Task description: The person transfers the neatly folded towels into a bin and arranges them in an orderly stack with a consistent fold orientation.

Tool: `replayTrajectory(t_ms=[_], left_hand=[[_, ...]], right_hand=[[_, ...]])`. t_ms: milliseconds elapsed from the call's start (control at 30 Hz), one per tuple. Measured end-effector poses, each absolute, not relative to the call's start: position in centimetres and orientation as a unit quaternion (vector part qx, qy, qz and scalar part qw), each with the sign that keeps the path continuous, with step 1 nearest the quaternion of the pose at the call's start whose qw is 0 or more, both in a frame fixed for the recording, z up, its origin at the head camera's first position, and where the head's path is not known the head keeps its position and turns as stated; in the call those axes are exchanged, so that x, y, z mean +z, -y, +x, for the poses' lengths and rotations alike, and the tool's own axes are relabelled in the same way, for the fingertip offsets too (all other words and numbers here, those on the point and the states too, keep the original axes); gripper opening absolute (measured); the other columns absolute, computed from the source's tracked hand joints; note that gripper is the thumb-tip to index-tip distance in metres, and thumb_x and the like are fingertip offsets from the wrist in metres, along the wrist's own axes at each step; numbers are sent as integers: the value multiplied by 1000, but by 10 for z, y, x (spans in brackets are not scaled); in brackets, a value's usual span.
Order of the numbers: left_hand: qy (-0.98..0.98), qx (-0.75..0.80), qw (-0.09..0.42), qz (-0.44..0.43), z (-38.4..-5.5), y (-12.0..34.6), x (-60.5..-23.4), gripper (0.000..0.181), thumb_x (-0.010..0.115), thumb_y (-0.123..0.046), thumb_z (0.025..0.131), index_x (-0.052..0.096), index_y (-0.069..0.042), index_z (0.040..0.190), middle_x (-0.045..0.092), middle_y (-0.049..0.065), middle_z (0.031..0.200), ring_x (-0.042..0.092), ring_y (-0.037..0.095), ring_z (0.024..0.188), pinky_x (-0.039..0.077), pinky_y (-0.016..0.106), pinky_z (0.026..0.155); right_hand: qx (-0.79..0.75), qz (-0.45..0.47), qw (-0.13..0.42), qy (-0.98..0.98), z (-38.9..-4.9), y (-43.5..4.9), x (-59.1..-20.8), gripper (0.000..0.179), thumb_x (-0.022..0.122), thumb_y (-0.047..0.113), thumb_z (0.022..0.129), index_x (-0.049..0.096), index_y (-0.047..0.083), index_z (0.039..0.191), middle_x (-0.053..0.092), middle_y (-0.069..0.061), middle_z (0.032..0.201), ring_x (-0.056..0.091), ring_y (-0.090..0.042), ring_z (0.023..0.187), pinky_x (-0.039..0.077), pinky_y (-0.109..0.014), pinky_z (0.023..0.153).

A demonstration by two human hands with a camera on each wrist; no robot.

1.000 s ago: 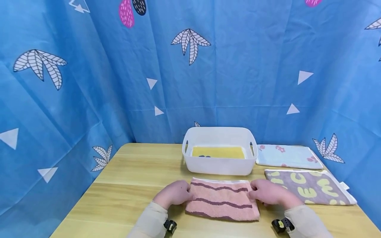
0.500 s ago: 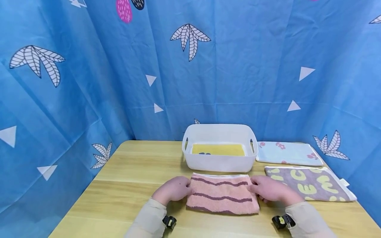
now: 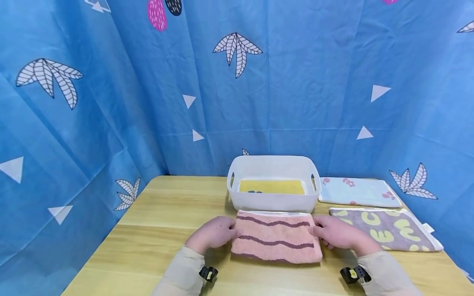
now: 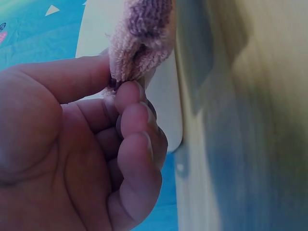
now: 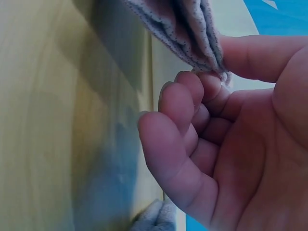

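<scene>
A folded pink towel (image 3: 275,238) with wavy purple stripes hangs between both hands, just in front of the white basket (image 3: 274,202). My left hand (image 3: 214,234) pinches its left edge between thumb and curled fingers; in the left wrist view the towel's end (image 4: 144,43) shows in that pinch, raised over the table. On the other side my right hand (image 3: 338,233) pinches the right edge, and the right wrist view shows the stacked layers (image 5: 192,38) held by thumb and forefinger. Inside the basket lies a yellow cloth (image 3: 272,186) with dark marks.
At the right lie two more folded towels: a white one with pink flowers (image 3: 359,191) beside the basket, and a purple one with yellow letters (image 3: 385,230) nearer me. A blue curtain (image 3: 296,102) surrounds the wooden table (image 3: 155,230) at the back and sides.
The pink towel has come up and moved forward, closer to the basket, with both hands still pinching its sides. The basket and other towels stay where they were.
</scene>
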State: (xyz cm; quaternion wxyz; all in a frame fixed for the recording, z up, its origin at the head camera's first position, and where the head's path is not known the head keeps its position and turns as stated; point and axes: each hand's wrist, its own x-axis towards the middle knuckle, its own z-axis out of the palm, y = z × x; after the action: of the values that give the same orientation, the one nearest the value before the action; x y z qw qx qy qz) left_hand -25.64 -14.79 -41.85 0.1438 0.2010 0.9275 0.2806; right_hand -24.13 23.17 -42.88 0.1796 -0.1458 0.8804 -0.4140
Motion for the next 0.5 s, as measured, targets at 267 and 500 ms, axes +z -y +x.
replayTrajectory(t_ms=[267,500], left_hand=[[-925,283,129,220,-255,149,-409,15,58,-29,102,67,-24,91,54,-3,70,52,14,65,45,36,62],[-925,287,118,220,-254,151,-403,17,58,-30,102,66,-23,89,51,-4,67,51,13,63,44,35,61]], right_hand=[[-419,-151,160,-881,-239,-234,-421,19,57,27,104,59,8,101,56,-8,71,53,-20,59,45,-34,53],[-410,-183,130,-884,-242,-236,-416,17,57,27,104,61,10,103,56,-8,70,51,-18,57,44,-32,51]])
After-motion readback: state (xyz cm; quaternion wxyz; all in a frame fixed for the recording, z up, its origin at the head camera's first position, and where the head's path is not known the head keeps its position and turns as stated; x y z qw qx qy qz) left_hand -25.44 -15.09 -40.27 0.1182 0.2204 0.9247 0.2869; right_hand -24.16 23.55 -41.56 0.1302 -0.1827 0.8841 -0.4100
